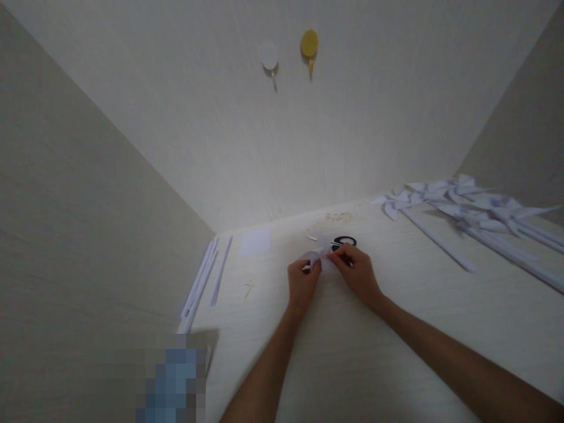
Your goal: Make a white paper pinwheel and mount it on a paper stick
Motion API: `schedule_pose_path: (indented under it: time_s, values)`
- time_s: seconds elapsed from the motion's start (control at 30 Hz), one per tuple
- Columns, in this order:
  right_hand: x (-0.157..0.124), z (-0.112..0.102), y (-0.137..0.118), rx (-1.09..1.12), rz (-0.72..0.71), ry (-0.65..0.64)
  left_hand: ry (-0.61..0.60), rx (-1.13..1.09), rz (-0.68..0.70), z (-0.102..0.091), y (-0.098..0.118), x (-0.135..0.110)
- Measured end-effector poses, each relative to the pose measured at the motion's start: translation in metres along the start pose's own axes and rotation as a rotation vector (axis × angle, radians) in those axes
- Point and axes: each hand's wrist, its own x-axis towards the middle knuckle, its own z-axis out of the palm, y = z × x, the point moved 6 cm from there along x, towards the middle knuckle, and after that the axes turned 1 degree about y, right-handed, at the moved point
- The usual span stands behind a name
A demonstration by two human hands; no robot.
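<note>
Head camera: we hold a white paper point(314, 255) between both hands over a pale table point(343, 352). Our left hand point(303, 285) clamps its left part, thumb against fingers; our right hand point(356, 275) pinches its right end with fingertips together. The paper is bent between the two sets of fingers, its folds too blurred for us to tell. Just beyond our right fingers lie scissors point(337, 241), black handles close to the hand, blades pointing left behind the paper. Farther past our fingertips, tan scraps point(338, 217) lie near the wall point(308, 135). Left of our left fingers we see a paper square point(255, 242) and, farther left, white sticks point(220, 271). Well right of our right fingers, white pinwheels point(467, 202) lie heaped. High beyond our hands, a white hook point(269, 57) and a yellow hook point(309, 44) dot the wall.
</note>
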Motion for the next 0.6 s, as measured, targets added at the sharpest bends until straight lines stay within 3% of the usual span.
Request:
schedule_pose_path:
  time_s: [0.37, 0.6]
  values:
    - [0.0004, 0.0021, -0.0029, 0.050, -0.067, -0.034, -0.008, 0.044, 0.023, -0.0008, 0.0013, 0.0001]
    - [-0.0004, 0.0013, -0.0022, 0.000, -0.036, -0.030, -0.008, 0.000, -0.015, -0.0010, -0.0013, 0.0007]
